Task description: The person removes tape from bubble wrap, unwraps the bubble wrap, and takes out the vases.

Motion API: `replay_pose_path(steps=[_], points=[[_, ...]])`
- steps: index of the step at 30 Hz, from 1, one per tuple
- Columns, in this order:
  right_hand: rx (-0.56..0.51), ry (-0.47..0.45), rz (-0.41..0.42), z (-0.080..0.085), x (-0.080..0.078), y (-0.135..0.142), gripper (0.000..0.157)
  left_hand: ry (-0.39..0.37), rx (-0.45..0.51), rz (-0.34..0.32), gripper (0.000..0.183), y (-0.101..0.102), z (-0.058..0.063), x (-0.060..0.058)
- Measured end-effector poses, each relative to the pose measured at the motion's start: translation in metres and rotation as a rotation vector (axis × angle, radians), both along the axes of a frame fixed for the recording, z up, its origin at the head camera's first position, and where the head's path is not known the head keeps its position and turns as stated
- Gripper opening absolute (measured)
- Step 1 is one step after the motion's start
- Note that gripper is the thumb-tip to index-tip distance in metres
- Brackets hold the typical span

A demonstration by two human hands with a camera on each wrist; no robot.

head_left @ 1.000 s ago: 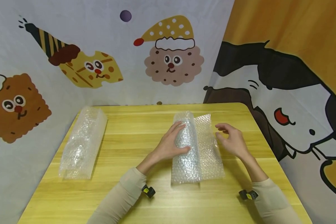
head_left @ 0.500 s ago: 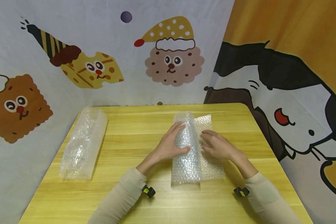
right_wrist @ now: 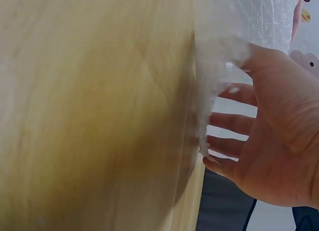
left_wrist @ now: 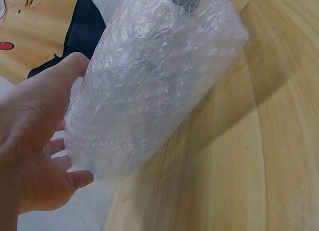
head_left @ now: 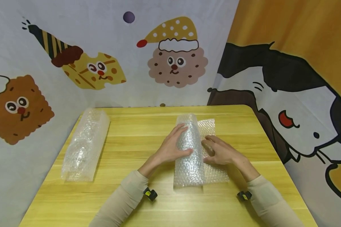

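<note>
A folded bubble-wrap piece [head_left: 83, 148] is lying at the left of the table [head_left: 136, 126]. The left hand [head_left: 170, 148], thumb and fingers spread wide, is resting on a bubble-wrap roll [head_left: 189, 170], which is lying between the 2 hands. Its flat flap [head_left: 215, 174] is extending beneath the right hand [head_left: 225, 154], whose thumb and fingertips are standing apart.

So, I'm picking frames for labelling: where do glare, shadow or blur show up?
Head view: mostly crisp, with bright glints on the middle bundle and the left bundle; left wrist view: a soft shadow across the table; right wrist view: table grain blurred, a dark shadow beside the bubble wrap, which looks hazy.
</note>
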State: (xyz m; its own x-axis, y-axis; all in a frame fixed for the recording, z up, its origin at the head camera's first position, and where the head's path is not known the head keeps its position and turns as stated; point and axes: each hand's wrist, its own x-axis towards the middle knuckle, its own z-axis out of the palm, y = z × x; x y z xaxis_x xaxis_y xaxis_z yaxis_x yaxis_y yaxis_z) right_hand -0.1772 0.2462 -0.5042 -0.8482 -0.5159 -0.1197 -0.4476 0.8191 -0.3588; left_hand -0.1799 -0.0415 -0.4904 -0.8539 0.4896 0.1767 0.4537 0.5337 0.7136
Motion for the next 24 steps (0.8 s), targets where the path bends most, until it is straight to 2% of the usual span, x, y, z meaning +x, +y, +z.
replay_pose_path(steps=[10,24], points=[[-0.003,0.011,-0.005,-0.003,0.0,0.001,0.089,0.011,-0.015,0.017,0.102,-0.004,-0.003,-0.001],[-0.027,0.018,-0.013,-0.005,0.001,0.002,0.086,-0.035,0.048,0.025,0.103,-0.019,-0.006,0.001]])
